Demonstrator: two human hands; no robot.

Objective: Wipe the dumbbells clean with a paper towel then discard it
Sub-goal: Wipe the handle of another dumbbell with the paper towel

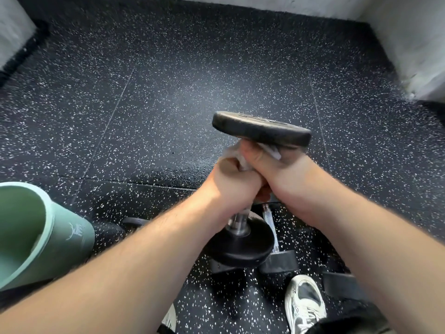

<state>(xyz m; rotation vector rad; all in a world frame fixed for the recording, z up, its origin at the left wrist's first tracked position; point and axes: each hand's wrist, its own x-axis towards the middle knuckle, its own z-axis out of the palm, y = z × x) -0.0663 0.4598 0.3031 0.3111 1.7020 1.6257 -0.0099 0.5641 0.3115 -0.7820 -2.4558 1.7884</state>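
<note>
A: Location of dumbbell point(261, 128)?
B: Held off the speckled floor point(168, 92), near upright.
A: Grips?
B: Both clamped: left grip point(230, 184) on handle point(237, 224), right grip point(277, 171) on paper towel point(273, 151) just above.

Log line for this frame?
phase: wiping | left hand: grips dumbbell | right hand: holds paper towel round its bar | bin: at left

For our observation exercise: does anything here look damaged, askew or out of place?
Only minor wear: the upper plate of the raised dumbbell looks scuffed and greyish along its rim. Nothing spilled or broken shows.
</note>
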